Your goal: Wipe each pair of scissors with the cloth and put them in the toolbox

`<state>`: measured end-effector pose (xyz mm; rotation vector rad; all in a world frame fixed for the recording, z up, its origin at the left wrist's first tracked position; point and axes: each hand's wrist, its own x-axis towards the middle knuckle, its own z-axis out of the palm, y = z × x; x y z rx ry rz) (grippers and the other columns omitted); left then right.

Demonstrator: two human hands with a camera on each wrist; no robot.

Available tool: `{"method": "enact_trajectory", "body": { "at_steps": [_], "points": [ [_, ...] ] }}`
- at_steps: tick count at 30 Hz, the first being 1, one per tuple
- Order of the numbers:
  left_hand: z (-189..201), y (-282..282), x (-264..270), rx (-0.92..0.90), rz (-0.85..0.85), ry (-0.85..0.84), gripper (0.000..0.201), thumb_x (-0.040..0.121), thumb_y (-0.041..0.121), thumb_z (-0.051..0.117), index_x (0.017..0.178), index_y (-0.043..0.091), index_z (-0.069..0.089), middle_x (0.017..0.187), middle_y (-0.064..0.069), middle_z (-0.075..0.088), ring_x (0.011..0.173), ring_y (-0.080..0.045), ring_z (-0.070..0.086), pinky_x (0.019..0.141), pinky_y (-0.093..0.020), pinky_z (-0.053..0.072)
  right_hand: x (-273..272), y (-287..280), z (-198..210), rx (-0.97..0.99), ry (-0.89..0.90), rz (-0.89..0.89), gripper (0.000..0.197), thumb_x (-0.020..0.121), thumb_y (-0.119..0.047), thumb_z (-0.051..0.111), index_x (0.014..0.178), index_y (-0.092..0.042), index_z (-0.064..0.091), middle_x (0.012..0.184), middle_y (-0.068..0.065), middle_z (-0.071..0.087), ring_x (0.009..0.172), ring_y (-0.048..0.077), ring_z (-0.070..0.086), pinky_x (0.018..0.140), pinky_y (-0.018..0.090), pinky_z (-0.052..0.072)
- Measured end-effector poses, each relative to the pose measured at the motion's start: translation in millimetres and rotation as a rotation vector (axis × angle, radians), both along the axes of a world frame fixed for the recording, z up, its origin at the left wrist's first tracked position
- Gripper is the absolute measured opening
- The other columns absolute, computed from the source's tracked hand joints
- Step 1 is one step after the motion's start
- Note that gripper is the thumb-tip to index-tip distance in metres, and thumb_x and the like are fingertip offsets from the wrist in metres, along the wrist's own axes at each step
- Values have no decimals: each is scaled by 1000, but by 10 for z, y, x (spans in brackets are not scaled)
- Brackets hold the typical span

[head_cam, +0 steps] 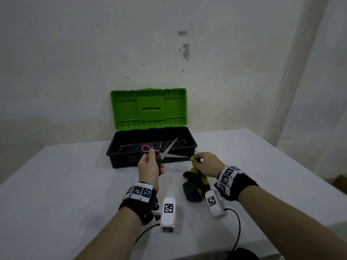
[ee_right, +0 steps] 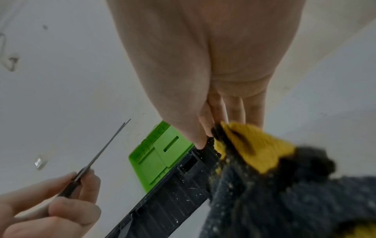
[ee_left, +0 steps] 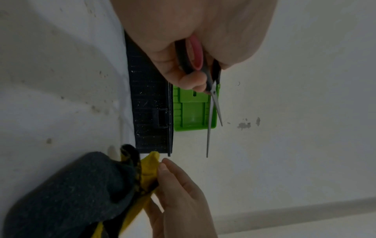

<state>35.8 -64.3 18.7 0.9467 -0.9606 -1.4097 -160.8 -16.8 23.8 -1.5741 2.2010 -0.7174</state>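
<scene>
My left hand (head_cam: pixel 150 166) grips a pair of scissors (head_cam: pixel 170 152) by its black and pink handles, blades spread open and pointing right, in front of the toolbox. The same scissors (ee_left: pixel 212 103) show in the left wrist view, and their blade (ee_right: pixel 105 145) in the right wrist view. My right hand (head_cam: pixel 204 163) pinches the top of a yellow and dark grey cloth (head_cam: pixel 195 184), which hangs down to the table just right of the blade tips. The cloth (ee_right: pixel 254 153) is apart from the blades. The black toolbox (head_cam: pixel 116 156) stands open with its green lid (head_cam: pixel 148 108) upright.
The white table (head_cam: pixel 56 184) runs to a pale wall behind the toolbox. Its right edge (head_cam: pixel 300 166) slants away. Cables trail from the wrist cameras at the near edge.
</scene>
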Motion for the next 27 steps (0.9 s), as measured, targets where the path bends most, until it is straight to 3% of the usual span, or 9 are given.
{"method": "enact_trajectory", "body": {
  "at_steps": [4, 8, 11, 14, 17, 22, 25, 27],
  "points": [
    [35, -14, -27, 16, 1, 14, 28, 105, 31, 43, 95, 12, 60, 83, -5, 53, 54, -13, 47, 44, -22, 40, 26, 63, -13, 34, -49, 53, 41, 92, -33, 60, 130, -18, 57, 130, 1, 58, 114, 18, 57, 97, 27, 45],
    [71, -1, -118, 16, -2, 31, 28, 105, 32, 42, 97, 12, 60, 87, -3, 56, 62, -15, 50, 53, -25, 43, 259, 195, 98, -48, -232, 128, 29, 90, -45, 62, 103, -20, 72, 101, -6, 70, 93, 10, 63, 84, 24, 50],
    [63, 30, -207, -9, -13, -4, 29, 105, 35, 42, 97, 16, 62, 89, -1, 62, 74, -17, 55, 66, -30, 44, 476, 237, 219, -35, -405, 240, 32, 90, -48, 61, 98, -20, 73, 95, -7, 74, 88, 7, 67, 78, 23, 51],
    [89, 90, -281, 5, -78, 38, 30, 105, 38, 41, 100, 18, 63, 93, -1, 65, 82, -19, 59, 66, -31, 47, 607, 206, 271, -26, -500, 287, 24, 93, -37, 61, 96, -15, 71, 96, -2, 75, 81, 8, 68, 61, 22, 43],
    [141, 119, -300, 4, -114, 65, 27, 105, 35, 44, 100, 18, 65, 94, 0, 67, 82, -19, 60, 66, -32, 48, 655, 160, 289, -75, -593, 274, 16, 96, -24, 58, 89, -11, 66, 94, 5, 74, 80, 16, 70, 57, 23, 44],
    [128, -71, -108, 0, -27, 38, 11, 98, 13, 56, 102, 19, 65, 94, -2, 68, 71, -12, 53, 61, -26, 44, 604, 93, 337, -140, -543, 188, 16, 96, -19, 57, 90, -8, 66, 79, 3, 70, 66, 16, 67, 54, 23, 47],
    [130, -160, 69, 14, -33, -20, 12, 99, 21, 58, 103, 16, 68, 92, 0, 67, 68, -10, 54, 60, -23, 45, 498, 50, 342, -131, -428, 137, 17, 95, -22, 58, 90, -9, 68, 68, 6, 69, 58, 15, 61, 57, 26, 51],
    [113, -205, 171, -11, -51, -74, 14, 100, 19, 57, 103, 13, 69, 94, -2, 68, 69, -11, 56, 60, -23, 48, 459, 42, 351, -103, -378, 150, 17, 95, -22, 59, 90, -10, 69, 70, 10, 70, 58, 15, 60, 60, 27, 53]
  ]
}}
